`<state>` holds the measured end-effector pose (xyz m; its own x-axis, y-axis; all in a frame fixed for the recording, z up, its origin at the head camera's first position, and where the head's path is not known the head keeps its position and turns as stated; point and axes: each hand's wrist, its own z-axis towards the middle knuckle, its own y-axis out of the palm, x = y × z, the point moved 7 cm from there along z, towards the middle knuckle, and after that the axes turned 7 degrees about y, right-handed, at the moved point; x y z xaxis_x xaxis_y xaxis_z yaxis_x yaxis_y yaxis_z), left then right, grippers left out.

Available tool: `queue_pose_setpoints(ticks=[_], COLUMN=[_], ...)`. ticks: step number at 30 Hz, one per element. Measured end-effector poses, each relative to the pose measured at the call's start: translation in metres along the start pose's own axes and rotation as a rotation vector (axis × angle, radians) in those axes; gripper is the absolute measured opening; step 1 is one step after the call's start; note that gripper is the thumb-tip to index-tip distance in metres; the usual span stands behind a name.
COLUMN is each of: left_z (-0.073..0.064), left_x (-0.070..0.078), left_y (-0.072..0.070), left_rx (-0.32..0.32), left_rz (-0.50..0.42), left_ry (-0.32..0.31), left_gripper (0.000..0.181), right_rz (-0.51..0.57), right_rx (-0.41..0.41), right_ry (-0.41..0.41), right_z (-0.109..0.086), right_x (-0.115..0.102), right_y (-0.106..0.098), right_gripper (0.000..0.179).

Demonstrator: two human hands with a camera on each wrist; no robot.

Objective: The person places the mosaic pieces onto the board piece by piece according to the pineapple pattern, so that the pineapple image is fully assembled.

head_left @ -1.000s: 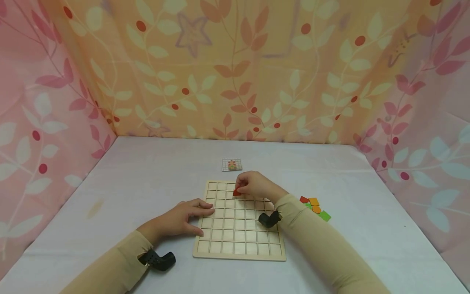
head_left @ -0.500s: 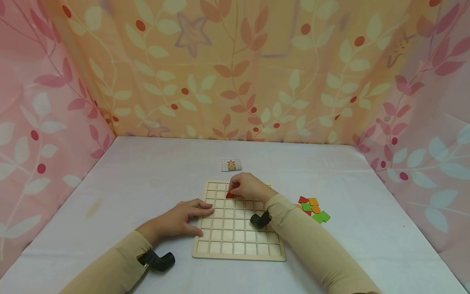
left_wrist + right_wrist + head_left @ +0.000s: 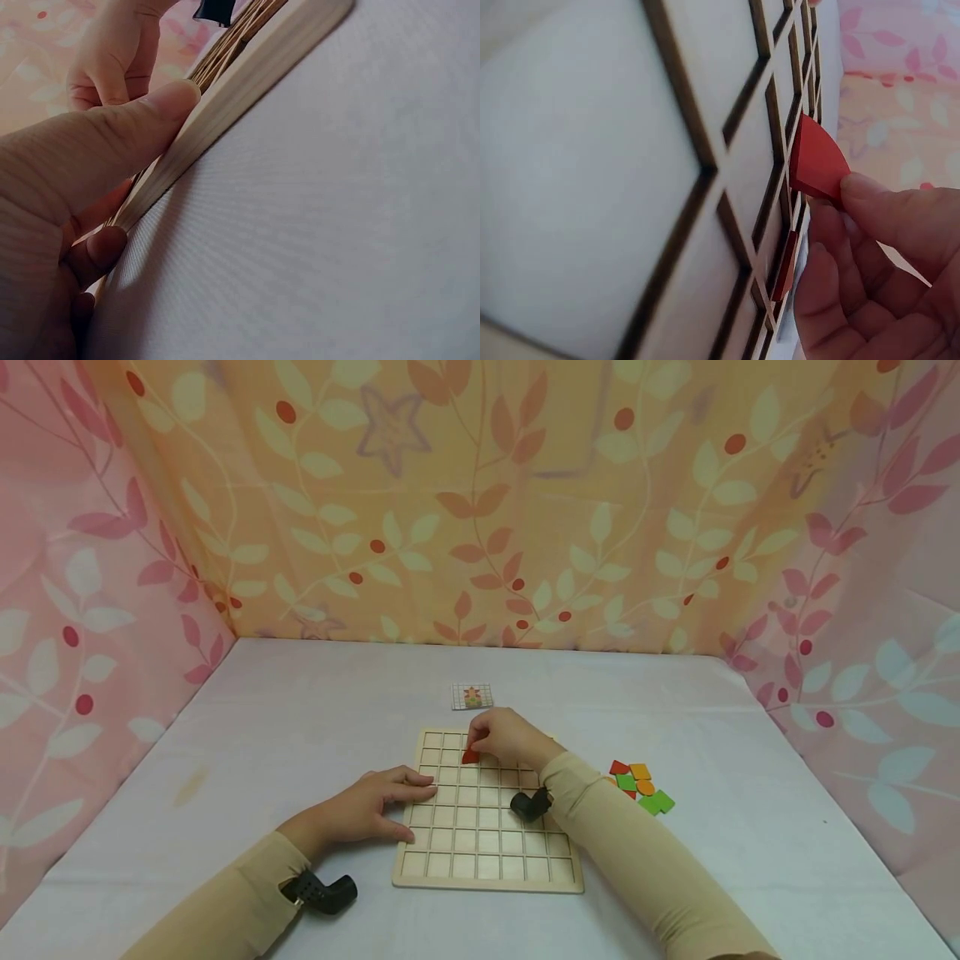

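A pale wooden grid board [image 3: 489, 866] lies on the white-covered table. At its far rows my right hand [image 3: 513, 737] pinches a red quarter-circle tile [image 3: 821, 161] between thumb and fingers. In the right wrist view this tile stands tilted, one corner right at the grid strips. Another red tile [image 3: 784, 274] lies in a cell nearby, hidden behind the hand in the head view. My left hand [image 3: 378, 806] rests on the board's left edge, fingers extended over the rim and thumb [image 3: 161, 105] against the near part of that edge.
Right of the board lies a loose group of tiles, among them an orange square [image 3: 640, 772], an orange circle [image 3: 645, 787] and a green square [image 3: 626, 782], partly behind the right forearm. Beyond the board is a small gridded picture card [image 3: 472, 696]. Patterned curtains [image 3: 480, 527] enclose the table.
My right hand has shifted a little to the left over the board with the red tile, uncovering more of the loose tiles. The left hand stays in place.
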<state>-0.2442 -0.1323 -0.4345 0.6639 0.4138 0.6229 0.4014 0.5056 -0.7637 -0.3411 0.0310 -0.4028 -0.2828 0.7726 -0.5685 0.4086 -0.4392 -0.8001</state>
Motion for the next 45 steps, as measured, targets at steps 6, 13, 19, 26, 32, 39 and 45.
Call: queue_pose_setpoints(ticks=[6, 13, 19, 26, 32, 39, 45], left_z=[-0.0004, -0.0006, -0.0001, -0.0002, 0.0000, 0.0002, 0.0002], left_x=[-0.0012, -0.0011, 0.0010, 0.0004, 0.0000, 0.0009, 0.0011], left_y=[0.0008, 0.0008, -0.0001, 0.0001, 0.0003, -0.0004, -0.0003], left_rx=[-0.003, -0.002, 0.003, -0.001, -0.007, -0.006, -0.005], left_rz=[0.005, 0.012, 0.006, 0.008, 0.013, 0.015, 0.011], left_ry=[-0.001, 0.007, 0.006, 0.001, 0.001, 0.009, 0.016], left_gripper=[0.068, 0.068, 0.068, 0.068, 0.068, 0.068, 0.068], right_rz=[0.005, -0.020, -0.016, -0.013, -0.015, -0.016, 0.005], right_rx=[-0.002, 0.001, -0.027, -0.044, -0.052, -0.040, -0.051], right_ry=[0.031, 0.028, 0.026, 0.033, 0.025, 0.024, 0.022], right_z=[0.0025, 0.0044, 0.0045, 0.0053, 0.0045, 0.0032, 0.0026], right_x=[0.0004, 0.0001, 0.0001, 0.0026, 0.0014, 0.0004, 0.0012], right_y=[-0.0015, -0.0026, -0.0007, 0.0006, 0.0017, 0.0014, 0.0032], right_gripper=[0.013, 0.012, 0.014, 0.012, 0.010, 0.008, 0.008])
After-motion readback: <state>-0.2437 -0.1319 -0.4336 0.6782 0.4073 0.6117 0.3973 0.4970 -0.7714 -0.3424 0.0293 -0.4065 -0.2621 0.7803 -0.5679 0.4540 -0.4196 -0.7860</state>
